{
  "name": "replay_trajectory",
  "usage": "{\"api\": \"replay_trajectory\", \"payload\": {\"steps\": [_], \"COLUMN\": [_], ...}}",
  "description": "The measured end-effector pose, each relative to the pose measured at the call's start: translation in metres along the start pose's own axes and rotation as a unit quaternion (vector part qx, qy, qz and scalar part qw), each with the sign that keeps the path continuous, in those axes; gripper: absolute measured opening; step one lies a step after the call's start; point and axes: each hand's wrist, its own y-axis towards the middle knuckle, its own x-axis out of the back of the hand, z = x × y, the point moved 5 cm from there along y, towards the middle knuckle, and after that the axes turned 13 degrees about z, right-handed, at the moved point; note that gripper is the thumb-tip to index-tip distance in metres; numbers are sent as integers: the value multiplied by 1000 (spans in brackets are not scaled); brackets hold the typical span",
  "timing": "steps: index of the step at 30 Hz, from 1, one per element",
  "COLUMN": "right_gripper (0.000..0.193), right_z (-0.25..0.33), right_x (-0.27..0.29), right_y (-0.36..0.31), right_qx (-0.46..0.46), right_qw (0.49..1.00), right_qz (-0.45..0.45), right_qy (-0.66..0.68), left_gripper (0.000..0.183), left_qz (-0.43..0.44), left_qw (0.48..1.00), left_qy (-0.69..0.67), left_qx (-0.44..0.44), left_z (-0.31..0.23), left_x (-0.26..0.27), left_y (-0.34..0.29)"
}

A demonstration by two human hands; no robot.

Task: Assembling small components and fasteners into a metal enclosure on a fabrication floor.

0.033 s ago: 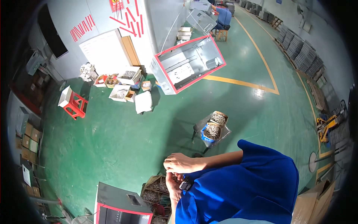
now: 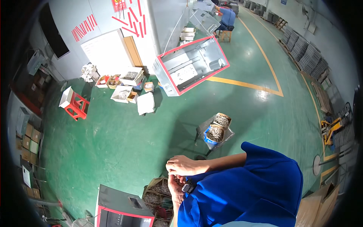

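Observation:
My right hand [image 2: 181, 165] reaches in from the right, its fingers curled and pinched together. Directly below it is my left hand [image 2: 174, 186], with a dark watch [image 2: 187, 187] on the wrist. The two hands meet at the fingertips, and the left fingers are partly covered by the right hand. Whatever is between them is too small or too hidden to make out. Beneath and beside the left hand sit several open bags or boxes of small metal parts [image 2: 153, 198]. A grey metal cabinet with red edges [image 2: 121, 200] stands left of them.
A small stool [image 2: 209, 145] carries two containers of small parts [image 2: 215, 133]. Farther off are a large red-edged grey cabinet [image 2: 177, 90], several white bins [image 2: 120, 94] and a red stool [image 2: 78, 108]. A person in blue [image 2: 227, 17] sits at the back. Cardboard [image 2: 314, 208] stands lower right.

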Motion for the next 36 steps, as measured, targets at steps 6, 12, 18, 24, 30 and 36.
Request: {"api": "replay_trajectory", "payload": {"steps": [6, 12, 18, 24, 30, 36], "right_gripper": [18, 21, 23, 26, 18, 13], "right_z": [-1, -17, -38, -54, -93, -137], "right_x": [13, 8, 5, 0, 31, 111], "right_y": [-11, -16, -20, -18, -3, 29], "right_qx": [-132, -122, -135, -166, -138, -72], "right_qw": [952, 917, 928, 890, 901, 975], "right_qz": [-17, -95, -92, -50, -44, -16], "right_qy": [274, 368, 335, 422, 409, 211], "left_gripper": [32, 31, 32, 32, 32, 33], "left_qz": [16, -17, -15, -5, -14, -31], "left_qw": [998, 986, 970, 962, 972, 975], "left_qy": [42, 139, 208, 246, 206, 181], "left_qx": [-37, -89, -122, -119, -117, -123], "left_z": [-6, -11, -11, -13, -8, -3], "left_x": [-28, -42, -40, -42, -38, -41], "left_y": [-1, 3, 14, 20, 25, 24]}}
